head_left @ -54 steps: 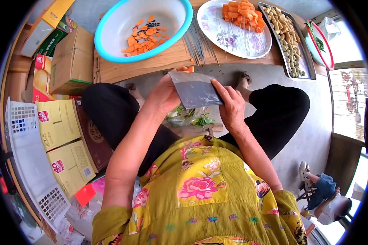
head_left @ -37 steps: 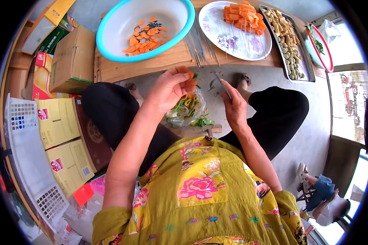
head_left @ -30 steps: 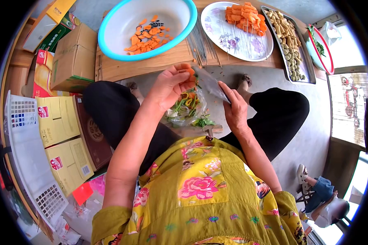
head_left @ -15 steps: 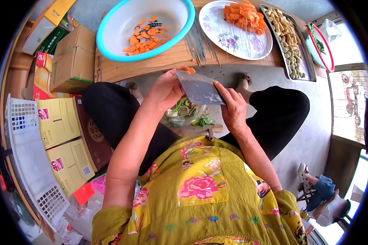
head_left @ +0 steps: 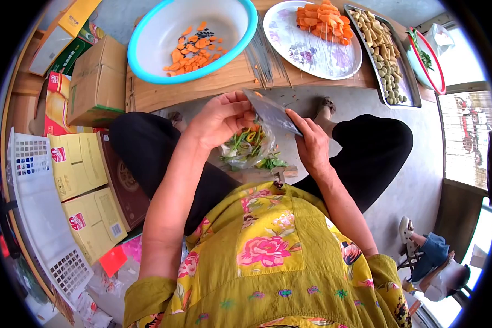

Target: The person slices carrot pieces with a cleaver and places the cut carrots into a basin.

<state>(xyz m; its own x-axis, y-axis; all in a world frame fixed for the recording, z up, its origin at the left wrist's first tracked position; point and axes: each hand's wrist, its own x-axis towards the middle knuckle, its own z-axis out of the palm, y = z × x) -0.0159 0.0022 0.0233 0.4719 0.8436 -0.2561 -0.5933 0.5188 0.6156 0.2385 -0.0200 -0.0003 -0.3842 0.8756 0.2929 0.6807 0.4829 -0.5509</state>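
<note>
My right hand [head_left: 313,141] grips a broad dark cleaver [head_left: 273,113], its blade tilted up in front of me over my lap. My left hand [head_left: 224,119] is curled closed at the blade's left end, around a piece of carrot mostly hidden behind fingers and blade. Beyond my hands, carrot slices [head_left: 191,53] lie in a white basin with a blue rim [head_left: 142,68]. Below the cleaver, a clear plastic bag [head_left: 236,162] with green and yellow vegetable scraps sits between my legs.
On the wooden table [head_left: 164,97] lie thin metal skewers [head_left: 263,61], a floral plate [head_left: 279,27] with skewered carrots [head_left: 325,21], and a metal tray [head_left: 415,100] of pale and greenish pieces. Cardboard boxes [head_left: 97,82] and a white plastic basket [head_left: 38,202] flank my left; another person [head_left: 434,273] sits at lower right.
My left hand has shifted slightly left and its fingers have curled further. The cleaver has turned to a steeper, narrower angle, and the carrot seen at my left fingertips is now mostly hidden.
</note>
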